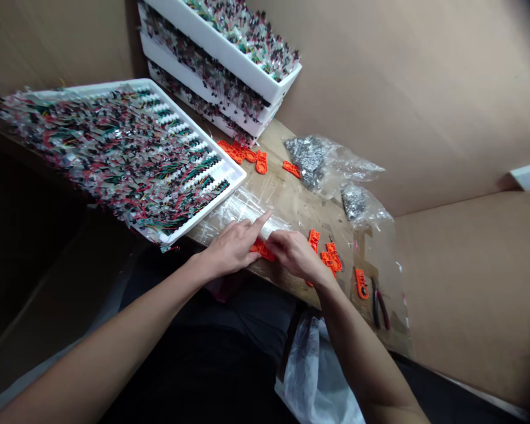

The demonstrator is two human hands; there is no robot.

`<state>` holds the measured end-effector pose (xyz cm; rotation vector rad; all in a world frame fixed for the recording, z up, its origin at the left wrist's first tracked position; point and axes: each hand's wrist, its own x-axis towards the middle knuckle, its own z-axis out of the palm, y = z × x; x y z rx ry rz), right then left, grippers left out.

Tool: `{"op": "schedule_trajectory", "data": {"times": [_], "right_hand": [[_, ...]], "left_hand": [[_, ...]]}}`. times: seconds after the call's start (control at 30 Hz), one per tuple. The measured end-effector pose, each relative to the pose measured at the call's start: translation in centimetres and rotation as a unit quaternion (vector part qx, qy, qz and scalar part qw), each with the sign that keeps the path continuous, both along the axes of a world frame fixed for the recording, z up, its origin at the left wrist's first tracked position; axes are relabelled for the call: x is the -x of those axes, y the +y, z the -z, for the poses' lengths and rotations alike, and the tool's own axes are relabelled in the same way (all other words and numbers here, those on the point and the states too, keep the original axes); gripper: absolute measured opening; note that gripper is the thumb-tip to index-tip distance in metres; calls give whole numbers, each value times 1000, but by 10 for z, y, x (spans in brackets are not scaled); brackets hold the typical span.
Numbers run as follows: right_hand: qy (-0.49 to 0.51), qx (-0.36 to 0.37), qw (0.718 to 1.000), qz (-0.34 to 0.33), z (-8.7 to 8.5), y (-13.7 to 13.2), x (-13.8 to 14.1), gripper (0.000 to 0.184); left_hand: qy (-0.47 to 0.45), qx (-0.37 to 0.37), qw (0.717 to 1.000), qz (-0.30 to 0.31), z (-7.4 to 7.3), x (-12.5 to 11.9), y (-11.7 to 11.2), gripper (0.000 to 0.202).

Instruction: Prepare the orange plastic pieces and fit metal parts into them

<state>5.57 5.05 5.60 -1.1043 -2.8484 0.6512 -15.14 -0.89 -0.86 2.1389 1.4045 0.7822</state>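
The left hand sits partly open with its index finger stretched out, and the right hand curls downward. Both touch an orange plastic piece between them on the wooden table; whether either grips it, I cannot tell. More orange pieces lie just right of the hands, red-handled pliers lower right, and a white tray of wired parts upper left

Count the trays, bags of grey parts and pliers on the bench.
White trays: 4
Clear bags of grey parts: 2
Pliers: 1
Total: 7
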Motion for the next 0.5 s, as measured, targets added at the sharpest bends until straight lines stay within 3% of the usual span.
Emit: {"op": "schedule_trajectory", "data": {"times": [0.17,0.3,0.37,0.43,0.5], "right_hand": [[5,74,997,36,-6,11,7,18],[15,239,970,42,-6,30,2,13],[54,282,956,66,-4,51,-5,13],[103,221,962,125,1,82,-9,21],[113,78,973,186,7,119,-7,28]], "left_hand": [[-12,0,1000,6,2,0,2,100],[-9,2,1000,0,1,2,-1,95],[5,-3,1000,-21,-1,-1,-3,84],[26,-18,999,-43,-6,-11,-6,65],[46,-27,997,-59,-12,-30,-8,44]]}}
